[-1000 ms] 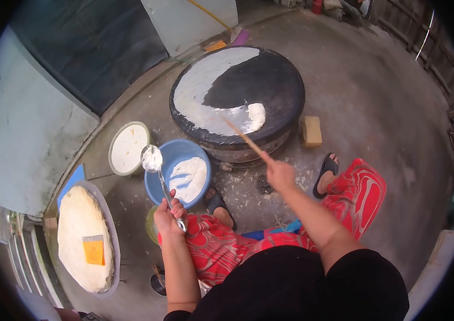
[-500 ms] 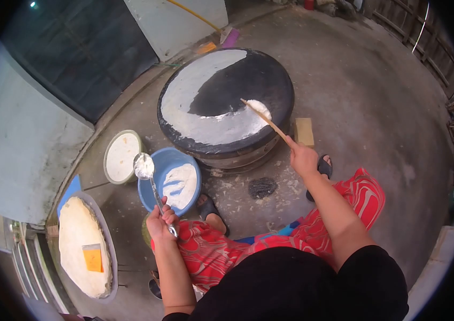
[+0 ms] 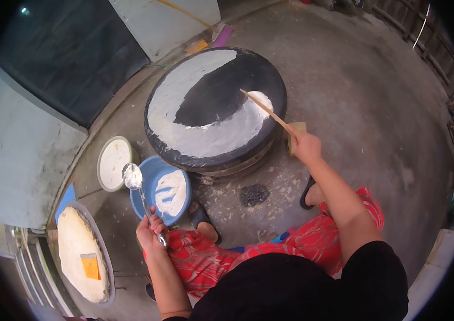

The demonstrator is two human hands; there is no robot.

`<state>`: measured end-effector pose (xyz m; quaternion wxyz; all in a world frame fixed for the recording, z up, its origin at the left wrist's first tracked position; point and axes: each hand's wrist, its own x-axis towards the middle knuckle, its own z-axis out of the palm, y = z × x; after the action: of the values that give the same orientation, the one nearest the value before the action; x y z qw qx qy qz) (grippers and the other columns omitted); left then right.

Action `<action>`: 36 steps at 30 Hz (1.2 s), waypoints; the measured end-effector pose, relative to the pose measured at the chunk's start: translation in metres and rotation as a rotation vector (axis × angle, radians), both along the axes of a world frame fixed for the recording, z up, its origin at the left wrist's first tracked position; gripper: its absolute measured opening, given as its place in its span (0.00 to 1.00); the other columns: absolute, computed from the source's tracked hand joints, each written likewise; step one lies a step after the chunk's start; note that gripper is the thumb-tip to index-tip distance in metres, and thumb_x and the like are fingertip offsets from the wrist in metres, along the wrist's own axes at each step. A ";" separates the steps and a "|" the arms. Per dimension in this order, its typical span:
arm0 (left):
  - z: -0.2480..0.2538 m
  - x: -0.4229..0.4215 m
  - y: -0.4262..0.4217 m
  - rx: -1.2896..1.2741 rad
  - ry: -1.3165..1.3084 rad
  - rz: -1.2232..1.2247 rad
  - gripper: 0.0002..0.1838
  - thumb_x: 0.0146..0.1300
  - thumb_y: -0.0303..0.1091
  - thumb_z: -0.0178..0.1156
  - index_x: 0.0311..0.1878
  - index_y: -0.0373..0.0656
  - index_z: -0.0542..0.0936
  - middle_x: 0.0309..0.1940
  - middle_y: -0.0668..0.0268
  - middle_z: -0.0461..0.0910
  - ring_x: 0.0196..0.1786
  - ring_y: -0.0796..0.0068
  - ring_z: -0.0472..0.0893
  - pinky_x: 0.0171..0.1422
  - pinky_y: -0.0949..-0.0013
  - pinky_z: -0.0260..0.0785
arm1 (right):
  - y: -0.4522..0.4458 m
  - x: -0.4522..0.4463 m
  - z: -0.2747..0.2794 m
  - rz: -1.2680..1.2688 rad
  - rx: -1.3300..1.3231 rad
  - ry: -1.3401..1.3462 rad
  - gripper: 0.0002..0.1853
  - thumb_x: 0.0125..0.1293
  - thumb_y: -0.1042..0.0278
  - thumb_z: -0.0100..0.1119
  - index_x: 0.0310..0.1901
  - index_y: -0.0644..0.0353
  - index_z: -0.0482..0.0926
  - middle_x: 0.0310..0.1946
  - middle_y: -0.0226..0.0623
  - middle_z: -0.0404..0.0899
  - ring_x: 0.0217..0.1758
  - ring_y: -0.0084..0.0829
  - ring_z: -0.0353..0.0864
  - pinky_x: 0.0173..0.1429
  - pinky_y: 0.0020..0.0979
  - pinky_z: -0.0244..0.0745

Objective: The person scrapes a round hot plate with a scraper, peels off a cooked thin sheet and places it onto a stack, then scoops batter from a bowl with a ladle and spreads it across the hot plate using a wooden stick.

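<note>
A large round black griddle (image 3: pixel 216 91) carries a curved band of white batter (image 3: pixel 200 140) along its left and near side. My right hand (image 3: pixel 305 145) grips a thin wooden stick (image 3: pixel 269 111), whose blade lies against a thicker white lump (image 3: pixel 259 101) at the griddle's right side. My left hand (image 3: pixel 152 230) is closed round the handle of a metal ladle (image 3: pixel 132 176) holding white batter. That ladle is over the left edge of a blue basin (image 3: pixel 185 206) with white batter inside.
Left of the basin stands a pale tub (image 3: pixel 114 163) of white mixture. A stack of flat round sheets (image 3: pixel 80 251) with an orange packet (image 3: pixel 90 267) lies at lower left. Behind my right hand, a yellowish block (image 3: pixel 300 127) sits beside the griddle.
My right hand has moved forward and right with the stick, and the batter band now reaches farther round the griddle's right side. The view has shifted; my left hand still holds the loaded ladle.
</note>
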<state>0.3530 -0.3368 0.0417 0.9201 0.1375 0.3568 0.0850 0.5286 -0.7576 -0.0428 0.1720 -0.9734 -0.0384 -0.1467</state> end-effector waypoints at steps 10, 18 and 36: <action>-0.007 0.018 -0.009 -0.006 0.033 0.013 0.18 0.66 0.37 0.38 0.48 0.31 0.68 0.20 0.68 0.64 0.16 0.82 0.61 0.15 0.79 0.54 | -0.081 0.035 -0.012 0.238 -0.194 -0.121 0.26 0.45 0.70 0.54 0.51 0.39 0.74 0.20 0.33 0.73 0.24 0.33 0.75 0.28 0.33 0.70; -0.009 0.038 -0.009 -0.023 0.089 0.039 0.18 0.67 0.38 0.37 0.47 0.31 0.69 0.20 0.68 0.65 0.16 0.82 0.62 0.15 0.79 0.55 | -0.041 0.069 0.006 0.480 0.161 0.017 0.23 0.47 0.71 0.55 0.48 0.39 0.77 0.20 0.35 0.72 0.21 0.39 0.73 0.28 0.36 0.70; -0.008 0.061 -0.016 0.019 0.132 0.091 0.18 0.66 0.36 0.39 0.45 0.31 0.71 0.19 0.67 0.67 0.15 0.81 0.63 0.15 0.78 0.56 | -0.086 0.226 -0.013 0.266 -0.126 -0.129 0.23 0.50 0.71 0.52 0.48 0.34 0.76 0.19 0.32 0.71 0.25 0.36 0.74 0.30 0.35 0.71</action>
<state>0.4137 -0.3528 0.0335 0.8885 0.1351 0.4215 0.1210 0.7541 -0.8435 -0.0557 0.1259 -0.9571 -0.1871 -0.1820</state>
